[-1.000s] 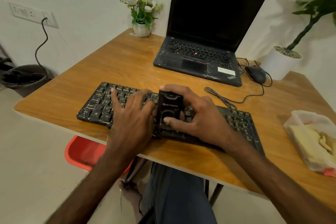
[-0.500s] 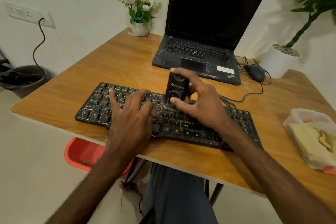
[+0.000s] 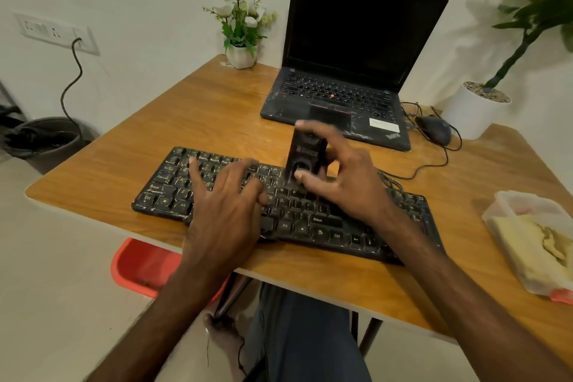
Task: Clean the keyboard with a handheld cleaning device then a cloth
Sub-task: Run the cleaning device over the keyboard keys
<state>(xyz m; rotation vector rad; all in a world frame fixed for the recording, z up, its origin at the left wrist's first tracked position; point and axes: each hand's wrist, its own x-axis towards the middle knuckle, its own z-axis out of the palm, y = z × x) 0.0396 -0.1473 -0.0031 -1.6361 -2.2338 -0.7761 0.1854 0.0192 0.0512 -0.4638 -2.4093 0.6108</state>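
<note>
Fingers of my right hand (image 3: 344,183) grip the black handheld cleaning device (image 3: 305,156), upright on the black keyboard's (image 3: 310,220) top rows, its lower end hidden and blurred, so I can't tell whether it touches the keys. My left hand (image 3: 226,205) lies flat, fingers spread and holding nothing, covering the middle keys on the wooden table (image 3: 186,121). What looks like a cloth sits in the plastic container (image 3: 533,239), cut off at right.

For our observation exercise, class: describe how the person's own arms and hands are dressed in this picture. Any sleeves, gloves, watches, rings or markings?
Both forearms are bare up to the picture's edge, with no sleeve in view. The left hand and the right hand wear no gloves. No watch, band or ring shows on either wrist or on the visible fingers, and no markings can be made out. The right hand is slightly blurred, so small details there cannot be told.
</note>
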